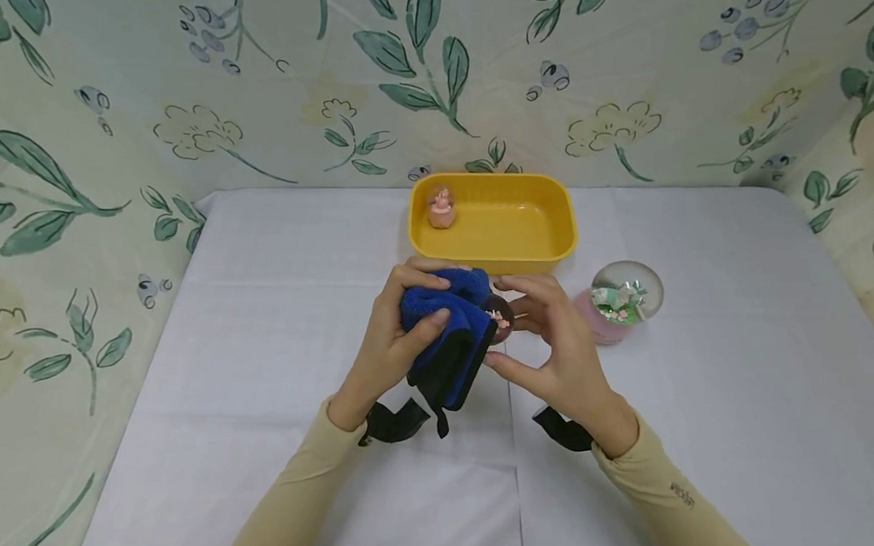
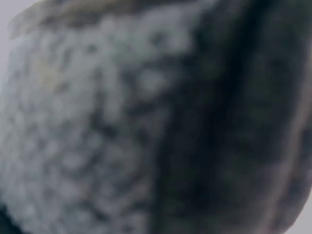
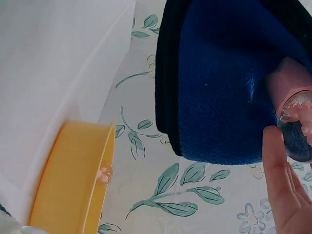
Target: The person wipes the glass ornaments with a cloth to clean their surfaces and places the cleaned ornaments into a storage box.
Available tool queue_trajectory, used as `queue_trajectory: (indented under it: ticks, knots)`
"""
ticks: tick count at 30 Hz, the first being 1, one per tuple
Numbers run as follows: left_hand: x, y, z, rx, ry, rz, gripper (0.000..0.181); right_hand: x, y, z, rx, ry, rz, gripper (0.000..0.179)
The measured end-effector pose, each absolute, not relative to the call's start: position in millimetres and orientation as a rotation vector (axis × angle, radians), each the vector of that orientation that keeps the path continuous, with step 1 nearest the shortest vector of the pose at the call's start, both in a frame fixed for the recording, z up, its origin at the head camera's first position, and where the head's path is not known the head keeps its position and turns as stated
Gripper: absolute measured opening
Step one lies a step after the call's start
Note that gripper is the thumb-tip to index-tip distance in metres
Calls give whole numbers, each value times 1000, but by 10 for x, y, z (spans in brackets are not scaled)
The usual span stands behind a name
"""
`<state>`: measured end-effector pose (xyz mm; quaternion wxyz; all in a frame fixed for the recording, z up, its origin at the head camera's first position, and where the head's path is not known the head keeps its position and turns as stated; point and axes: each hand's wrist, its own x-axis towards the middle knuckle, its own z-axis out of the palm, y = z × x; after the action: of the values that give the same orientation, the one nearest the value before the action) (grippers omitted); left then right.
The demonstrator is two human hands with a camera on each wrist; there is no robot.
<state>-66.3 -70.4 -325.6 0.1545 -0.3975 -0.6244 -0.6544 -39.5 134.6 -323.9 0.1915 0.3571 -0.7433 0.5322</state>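
Observation:
My left hand (image 1: 391,334) grips a folded blue cloth (image 1: 450,306) with black edging. Against the cloth sits a small snow globe (image 1: 498,319) with pink figures inside; its pink base (image 3: 290,83) presses into the fabric in the right wrist view. Around the globe's right side, my right hand (image 1: 562,349) has its fingers extended, fingertips at the globe and thumb near the cloth's edge. Whether the thumb bears on the globe cannot be told. A blurred, dark-banded textured surface (image 2: 97,122) fills the left wrist view.
Just beyond the hands stands a yellow tray (image 1: 496,263) with a small pink figurine globe (image 1: 441,209) in its left end. To the right, a larger snow globe (image 1: 626,299) with a pink base lies tilted on the white tablecloth (image 1: 293,257). Floral fabric (image 1: 261,92) hangs behind.

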Motion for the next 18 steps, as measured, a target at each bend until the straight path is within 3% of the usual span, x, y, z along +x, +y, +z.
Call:
queue_trajectory:
  ticks: [6, 18]
  knots:
    - [-662, -701, -3259, -1146, -1787, -1891, 38, -420, 1335, -3220, 1050, -1988, 1242, 48]
    - [-650, -702, -3237, -1218, -1777, -1938, 33, -380, 1318, -3238, 886, -2045, 1467, 55]
